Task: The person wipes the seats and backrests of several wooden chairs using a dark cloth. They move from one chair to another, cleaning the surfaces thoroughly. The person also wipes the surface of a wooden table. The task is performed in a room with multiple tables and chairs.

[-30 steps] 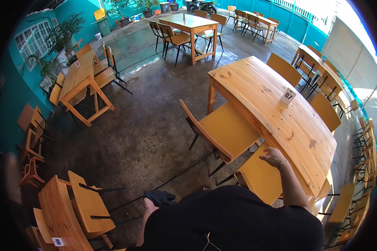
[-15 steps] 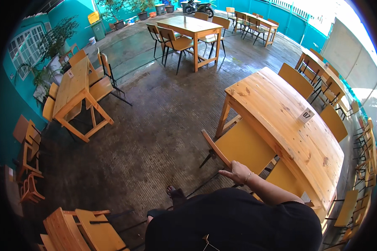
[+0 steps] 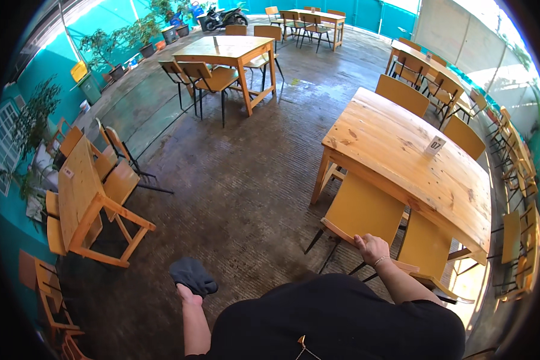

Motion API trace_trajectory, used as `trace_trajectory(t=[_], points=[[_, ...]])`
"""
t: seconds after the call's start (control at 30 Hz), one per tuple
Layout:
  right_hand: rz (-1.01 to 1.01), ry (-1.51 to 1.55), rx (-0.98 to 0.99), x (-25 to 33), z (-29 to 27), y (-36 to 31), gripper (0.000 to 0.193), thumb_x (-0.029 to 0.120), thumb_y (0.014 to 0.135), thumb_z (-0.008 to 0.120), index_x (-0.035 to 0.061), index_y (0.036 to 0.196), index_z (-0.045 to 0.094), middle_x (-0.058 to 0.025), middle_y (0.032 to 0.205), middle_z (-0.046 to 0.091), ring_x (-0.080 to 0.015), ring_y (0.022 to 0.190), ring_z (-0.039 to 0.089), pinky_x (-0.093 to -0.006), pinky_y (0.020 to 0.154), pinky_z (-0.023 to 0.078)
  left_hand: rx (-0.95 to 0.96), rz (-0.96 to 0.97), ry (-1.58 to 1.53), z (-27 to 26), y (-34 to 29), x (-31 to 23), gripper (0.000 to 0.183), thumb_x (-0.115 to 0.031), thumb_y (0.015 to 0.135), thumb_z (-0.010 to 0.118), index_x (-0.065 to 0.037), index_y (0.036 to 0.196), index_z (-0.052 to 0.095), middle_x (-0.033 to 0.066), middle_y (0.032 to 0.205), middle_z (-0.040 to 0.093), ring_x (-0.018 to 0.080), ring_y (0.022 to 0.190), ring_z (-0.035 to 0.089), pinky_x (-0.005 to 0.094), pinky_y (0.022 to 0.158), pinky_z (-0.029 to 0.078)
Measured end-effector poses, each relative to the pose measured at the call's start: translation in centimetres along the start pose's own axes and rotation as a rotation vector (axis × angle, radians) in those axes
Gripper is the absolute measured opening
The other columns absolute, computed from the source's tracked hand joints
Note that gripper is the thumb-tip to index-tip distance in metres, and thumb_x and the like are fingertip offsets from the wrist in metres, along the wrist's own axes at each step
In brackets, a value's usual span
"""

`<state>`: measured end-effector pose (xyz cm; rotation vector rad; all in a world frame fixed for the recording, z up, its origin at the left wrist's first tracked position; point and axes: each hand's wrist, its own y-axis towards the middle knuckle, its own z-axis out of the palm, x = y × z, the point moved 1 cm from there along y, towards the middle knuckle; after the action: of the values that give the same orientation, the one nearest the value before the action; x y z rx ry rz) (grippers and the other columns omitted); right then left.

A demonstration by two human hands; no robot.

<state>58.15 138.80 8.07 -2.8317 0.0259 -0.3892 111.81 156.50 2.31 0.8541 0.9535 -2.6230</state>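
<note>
OK, left to right. Teal wall (image 3: 6,225) down the far left side, window (image 3: 6,132) and a leafy plant (image 3: 35,117) along it. Left table (image 3: 85,192) just right of that: small card (image 3: 68,172) near its left edge, chairs along both long edges, wooden frame legs facing the wearer. Yellow-lidded bin (image 3: 90,90) well beyond its far end.

Left hand (image 3: 189,295) out over the dark, damp-looking floor (image 3: 240,204), closed on a dark cloth (image 3: 192,276). Cloth is bunched and hides most of the fingers, so can't tell how tight the grip is. Far table (image 3: 231,49) up ahead, two chairs at its left side, two more at its far side.

Right hand (image 3: 373,249) is gripping the top of the backrest of the near chair (image 3: 366,207), fingers curled over the wood about mid-span. That chair is upright at the near long edge of the main table (image 3: 402,174), by the near left corner, front of its seat under the worktop. Second chair (image 3: 426,243) just right of it, same edge, seat also partly under; right forearm crosses in front of its backrest. Number card (image 3: 435,146) stands upright nearer the worktop's far long edge, two yellow-brown chair backs behind that edge. Row of chairs (image 3: 519,162) at the far right.
</note>
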Motion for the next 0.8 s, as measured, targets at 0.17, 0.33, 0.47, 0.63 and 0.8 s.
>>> trace_trajectory(t=[0.17,0.33,0.47,0.63,0.8], points=[[0.000,0.000,-0.035,0.8,-0.2,0.6,0.064,0.060,0.094,0.041,0.0016,0.090,0.066,-0.0225,0.091,0.068,-0.0380,0.093,0.065,-0.0466,0.083,0.049,0.329,-0.093,-0.121,4.1,5.9,2.5,0.048,-0.057,0.097,0.035,-0.015,0.092,0.057,0.0044,0.085,0.057,0.0224,0.070,0.053,0.0382,0.057,0.042],[0.001,0.007,0.016,1.0,-0.4,1.0,0.059,0.060,0.093,0.045,0.0064,0.090,0.069,-0.0168,0.090,0.069,-0.0348,0.092,0.065,-0.0441,0.080,0.051,0.340,-0.332,-0.076,5.3,9.3,7.0,0.052,-0.058,0.099,0.033,-0.013,0.098,0.060,0.0052,0.091,0.062,0.0225,0.074,0.058,0.0377,0.064,0.050],[0.024,0.028,0.092,0.9,-0.3,1.6,0.057,0.059,0.092,0.046,0.0075,0.089,0.070,-0.0164,0.092,0.068,-0.0351,0.093,0.064,-0.0456,0.082,0.049,0.186,-0.336,-0.030,6.1,12.4,6.5,0.054,-0.057,0.099,0.033,-0.011,0.101,0.061,0.0058,0.094,0.063,0.0229,0.077,0.060,0.0381,0.066,0.051],[0.013,0.089,0.176,-0.6,-0.1,2.4,0.053,0.058,0.093,0.048,0.0108,0.094,0.072,-0.0132,0.094,0.067,-0.0331,0.094,0.063,-0.0439,0.085,0.049,0.192,-0.370,0.015,9.6,19.4,6.5,0.056,-0.057,0.099,0.032,-0.010,0.105,0.061,0.0065,0.097,0.065,0.0234,0.081,0.062,0.0385,0.070,0.054],[0.144,0.196,0.245,-1.2,0.5,4.2,0.053,0.055,0.092,0.050,0.0073,0.100,0.072,-0.0173,0.098,0.069,-0.0358,0.099,0.063,-0.0432,0.089,0.048,0.264,-0.410,0.107,15.0,25.2,6.3,0.058,-0.057,0.100,0.032,-0.008,0.108,0.062,0.0072,0.101,0.066,0.0239,0.085,0.064,0.0390,0.073,0.056]])
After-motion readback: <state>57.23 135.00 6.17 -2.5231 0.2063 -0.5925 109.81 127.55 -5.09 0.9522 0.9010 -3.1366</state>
